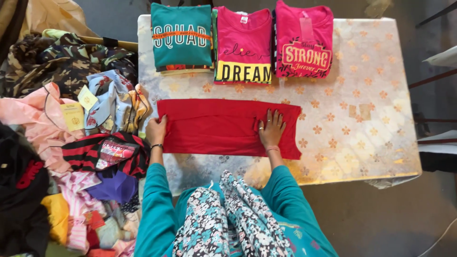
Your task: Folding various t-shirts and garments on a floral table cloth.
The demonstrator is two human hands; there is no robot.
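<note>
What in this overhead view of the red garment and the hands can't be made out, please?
- Head view: red garment is folded, so its front is hidden.
- Left hand: fingertips curl over the garment's edge, grip unclear.
- Clothes pile: cut off by the left edge.
- Teal stack: lower shirts covered.

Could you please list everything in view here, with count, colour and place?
red garment: one, red, laid flat as a folded strip at the table's middle
teal shirt: one stack, teal on top, far edge of table, leftmost
pink shirt: one, pink with a yellow band, far edge, middle
magenta shirt: one, magenta, far edge, rightmost
table: one, covered in a pale floral cloth
clothes pile: one heap, mixed colours including camouflage, pink, stripes and black, left of the table
scarf: one, teal, black and white floral, hanging at the person's front
left hand: on the red garment's left end, dark bangle at the wrist
right hand: pressed flat on the red garment toward its right end
</note>
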